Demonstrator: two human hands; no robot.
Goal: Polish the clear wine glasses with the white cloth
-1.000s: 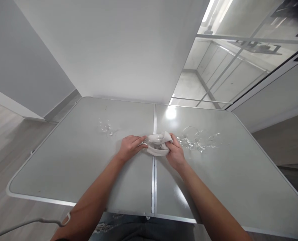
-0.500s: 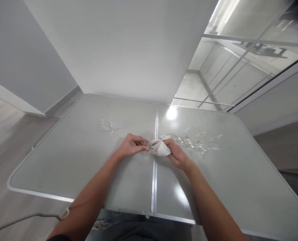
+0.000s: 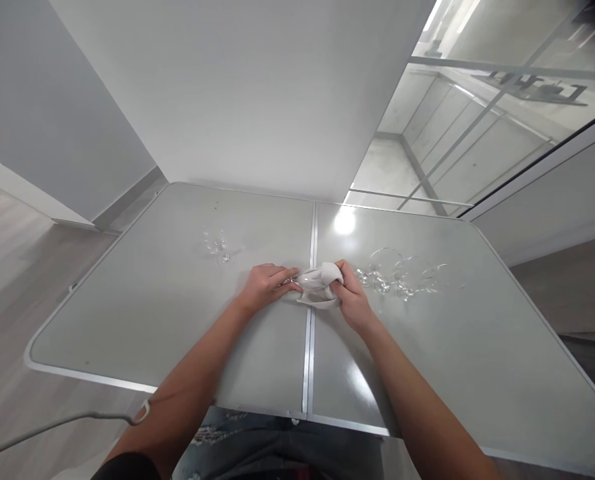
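Note:
A clear stemmed glass [image 3: 307, 283] lies sideways above the table's centre seam, partly covered by a white cloth [image 3: 331, 273]. My left hand [image 3: 268, 287] is closed around the narrow end of the glass, thumb and fingers pinching it. Over at the other end, my right hand [image 3: 351, 293] grips the cloth, part of which folds over the rim. What the right fingertips touch inside the cloth is hidden. Just right of that hand, several clear stemmed glasses [image 3: 383, 284] stand close together. One more clear glass [image 3: 222, 251] is on the left half of the table.
The grey folding table [image 3: 152, 320] has a metal edge and a metal seam down its middle. A white wall [image 3: 237, 100] rises behind it, with a glass-paned door [image 3: 442, 133] to the right. A pale cable [image 3: 77, 417] passes by my left forearm.
My right hand has shifted slightly upward and the cloth has turned, now bunched over the rim. My left hand's fingers have closed further around the narrow end. The view has shifted slightly.

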